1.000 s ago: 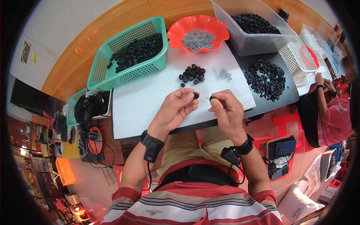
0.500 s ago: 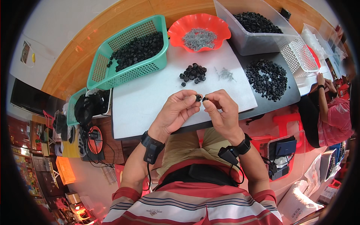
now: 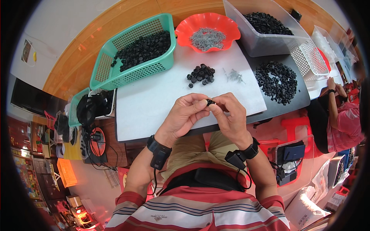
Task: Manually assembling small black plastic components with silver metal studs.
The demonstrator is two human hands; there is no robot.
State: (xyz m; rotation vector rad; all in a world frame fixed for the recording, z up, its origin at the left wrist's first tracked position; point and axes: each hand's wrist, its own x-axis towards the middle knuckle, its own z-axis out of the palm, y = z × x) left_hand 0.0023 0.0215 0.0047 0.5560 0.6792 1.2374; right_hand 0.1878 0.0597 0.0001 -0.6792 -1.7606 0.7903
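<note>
The person's left hand (image 3: 185,114) and right hand (image 3: 232,115) are almost meeting, together pinching a small, black, plastic-looking piece (image 3: 210,102) and holding it above the near side of the white-topped desk (image 3: 150,104). Pinching lightly, with the two grips squarely opposed, would probably be steadying so small a piece.

No wording is reading clearly at this res. Small dark lettering w/ an emblem is showing on the chest of the striped shirt (image 3: 196,212), appearing upside down from this POV & staying too tiny to make out for sure. A roundish printed mark is showing on the lower part of the white sack (image 3: 308,208), lower R of pic; any characters in it are blurring, i.e. illegible.
</note>
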